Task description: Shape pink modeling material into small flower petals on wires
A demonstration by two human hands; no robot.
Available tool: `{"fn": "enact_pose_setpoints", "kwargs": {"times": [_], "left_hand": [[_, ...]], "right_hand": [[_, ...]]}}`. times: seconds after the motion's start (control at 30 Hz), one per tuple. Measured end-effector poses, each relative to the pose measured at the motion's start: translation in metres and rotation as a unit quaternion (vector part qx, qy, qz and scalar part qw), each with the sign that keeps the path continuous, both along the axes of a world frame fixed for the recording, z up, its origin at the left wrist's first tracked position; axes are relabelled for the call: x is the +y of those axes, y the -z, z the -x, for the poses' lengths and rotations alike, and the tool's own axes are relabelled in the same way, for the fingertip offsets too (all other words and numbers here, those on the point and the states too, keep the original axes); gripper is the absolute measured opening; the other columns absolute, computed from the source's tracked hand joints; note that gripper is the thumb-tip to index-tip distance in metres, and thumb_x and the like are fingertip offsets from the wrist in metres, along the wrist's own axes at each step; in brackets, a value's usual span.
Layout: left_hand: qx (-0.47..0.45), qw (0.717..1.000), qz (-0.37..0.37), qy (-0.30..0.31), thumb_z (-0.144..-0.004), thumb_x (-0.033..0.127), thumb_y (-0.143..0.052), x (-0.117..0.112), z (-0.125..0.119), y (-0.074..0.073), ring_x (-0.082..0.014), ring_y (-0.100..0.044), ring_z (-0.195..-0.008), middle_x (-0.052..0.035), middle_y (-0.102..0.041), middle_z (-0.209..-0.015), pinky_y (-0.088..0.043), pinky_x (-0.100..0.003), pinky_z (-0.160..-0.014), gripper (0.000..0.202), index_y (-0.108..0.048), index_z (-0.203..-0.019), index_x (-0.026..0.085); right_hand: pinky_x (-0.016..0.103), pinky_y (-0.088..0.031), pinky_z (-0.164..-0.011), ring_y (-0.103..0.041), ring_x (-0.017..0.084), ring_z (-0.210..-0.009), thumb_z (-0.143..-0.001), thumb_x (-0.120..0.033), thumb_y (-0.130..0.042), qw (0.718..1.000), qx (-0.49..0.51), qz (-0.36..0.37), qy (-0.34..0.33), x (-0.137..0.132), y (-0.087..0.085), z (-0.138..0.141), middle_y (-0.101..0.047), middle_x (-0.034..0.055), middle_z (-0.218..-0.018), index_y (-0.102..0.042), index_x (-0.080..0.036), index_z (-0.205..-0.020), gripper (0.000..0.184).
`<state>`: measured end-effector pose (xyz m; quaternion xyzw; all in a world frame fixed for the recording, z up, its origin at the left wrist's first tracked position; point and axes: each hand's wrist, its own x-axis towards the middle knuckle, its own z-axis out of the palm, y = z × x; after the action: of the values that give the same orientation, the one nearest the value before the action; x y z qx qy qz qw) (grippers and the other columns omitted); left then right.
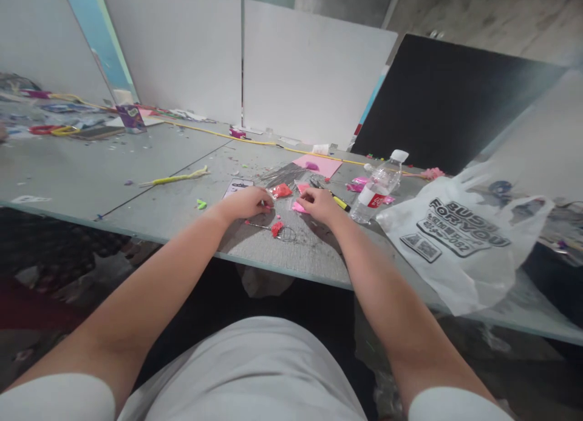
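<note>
My left hand point(248, 202) rests on the grey table point(159, 208) with its fingers curled, their tips beside a small red fuzzy piece point(281, 191). My right hand point(320, 203) lies just to the right, fingers bent in a pinch over a small pink piece point(297, 207). What either hand grips, if anything, is too small to make out. Between and below the hands lies another red piece point(276, 228) on a thin wire loop point(286, 233). A clear plastic packet point(282, 176) lies just beyond the hands.
A plastic water bottle point(379, 187) stands right of my right hand, with a yellow marker point(340, 203) beside it. A white printed plastic bag point(460, 239) covers the table's right side. A pink sheet point(319, 164), a yellow-green pipe cleaner point(175, 178) and white boards point(314, 75) lie farther back.
</note>
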<state>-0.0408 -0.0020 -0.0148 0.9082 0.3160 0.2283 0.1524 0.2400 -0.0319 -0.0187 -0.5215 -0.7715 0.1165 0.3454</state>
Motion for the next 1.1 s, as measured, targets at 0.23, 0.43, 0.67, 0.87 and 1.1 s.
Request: {"fn": "enact_pose_setpoints", "kwargs": {"times": [0.23,0.43,0.67,0.87,1.1], "left_hand": [[-0.182,0.981,0.063,-0.012,-0.103,0.042,-0.060,-0.021,-0.024,-0.002,-0.0218,-0.078,-0.094,-0.0119,-0.081,-0.106,-0.060,-0.031,-0.078,0.035,-0.067,-0.125,0.016],[-0.257,0.965,0.048,-0.009,-0.101,0.045,-0.063,-0.031,-0.038,0.008,-0.0210,-0.077,-0.093,-0.0142,-0.080,-0.107,-0.061,-0.032,-0.081,0.034,-0.068,-0.116,0.014],[-0.239,0.971,-0.029,0.005,-0.100,0.041,-0.066,-0.037,-0.037,0.001,-0.0177,-0.069,-0.078,-0.0077,-0.077,-0.089,-0.053,-0.029,-0.072,0.028,-0.076,-0.106,0.016],[-0.225,0.972,-0.070,0.003,-0.100,0.036,-0.064,-0.031,-0.035,0.004,-0.0170,-0.068,-0.079,-0.0071,-0.077,-0.090,-0.049,-0.028,-0.071,0.024,-0.077,-0.105,0.016],[-0.186,0.979,-0.086,0.007,-0.096,0.025,-0.062,-0.031,-0.035,0.004,-0.0157,-0.067,-0.074,-0.0044,-0.077,-0.086,-0.050,-0.027,-0.071,0.018,-0.077,-0.101,0.017]], "right_hand": [[0.032,-0.053,-0.074,-0.070,0.020,-0.082,-0.099,-0.037,-0.067,0.995,0.036,-0.045,-0.087,-0.022,-0.013,0.024,-0.080,0.0072,-0.101,-0.079,-0.020,-0.110,0.024],[0.034,-0.055,-0.074,-0.069,0.021,-0.081,-0.099,-0.029,-0.070,0.983,0.047,-0.115,-0.132,-0.026,-0.013,0.030,-0.079,0.0090,-0.097,-0.079,-0.019,-0.102,0.014],[0.033,-0.052,-0.072,-0.064,0.021,-0.082,-0.097,-0.040,-0.076,0.978,0.042,-0.162,-0.123,-0.021,-0.012,0.026,-0.072,0.0064,-0.088,-0.076,-0.021,-0.087,0.022],[0.033,-0.051,-0.070,-0.064,0.019,-0.078,-0.097,-0.034,-0.072,0.980,0.036,-0.136,-0.141,-0.027,-0.016,0.027,-0.073,0.0062,-0.089,-0.077,-0.020,-0.089,0.017],[0.032,-0.051,-0.071,-0.062,0.018,-0.072,-0.083,-0.022,-0.069,0.986,0.065,-0.088,-0.125,-0.030,-0.017,0.033,-0.069,0.0022,-0.079,-0.071,-0.021,-0.078,0.006]]}}
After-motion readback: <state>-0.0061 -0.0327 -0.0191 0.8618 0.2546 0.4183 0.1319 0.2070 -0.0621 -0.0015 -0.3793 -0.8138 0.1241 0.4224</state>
